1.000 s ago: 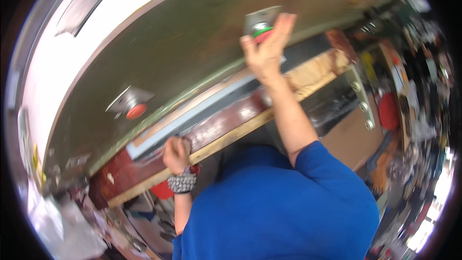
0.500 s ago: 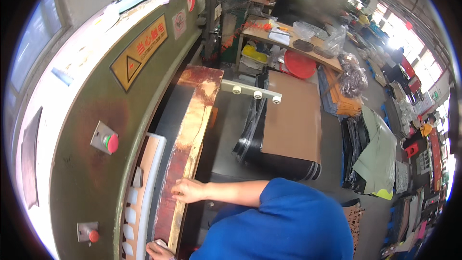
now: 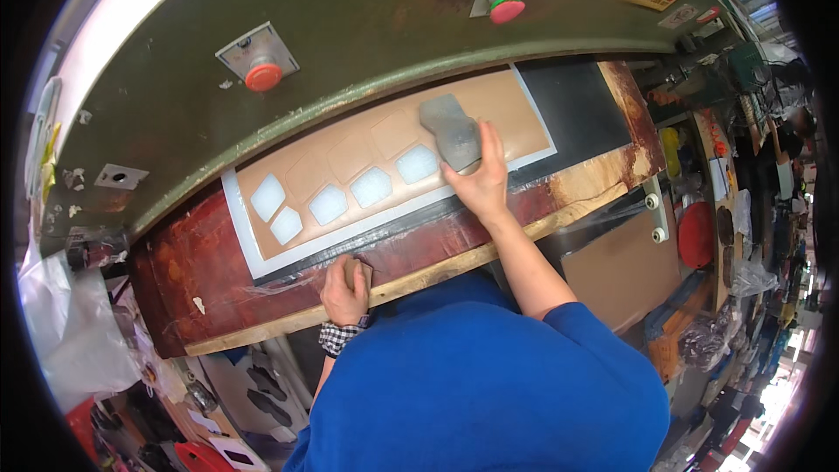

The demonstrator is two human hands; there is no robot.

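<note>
One green machine housing [image 3: 367, 48]: runs along the far side of the brown sheet [image 3: 516, 114]; its lower edge curves in the lens;
Red-brown bed [image 3: 192, 271]: left of the brown sheet and along its near side; a wooden strip [image 3: 437, 273] forms the bed's near border;
Black pad [image 3: 568, 100]: shows widest to the right of the brown sheet; a thin band also shows on the near side;
White board [image 3: 245, 232]: directly under the brown sheet; its margin shows at left, near and right edges;
Brown sheet, surface: lies flat; five angular openings [image 3: 371, 186] show white; faint outlines beside them;
Grey block [image 3: 444, 118]: waisted, angular; rests on the brown sheet, right of the openings;
Right hand [image 3: 476, 177]: at the brown sheet's near edge; thumb and fingers grip opposite sides of the grey block's near end;
Left hand [image 3: 345, 293]: nearer the wearer than the brown sheet, over the bed; fingers curled around a small tan piece [image 3: 362, 274];
Buttons [image 3: 263, 78]: on the housing, beyond the brown sheet; left one red, right one pinkish with green collar.
</note>
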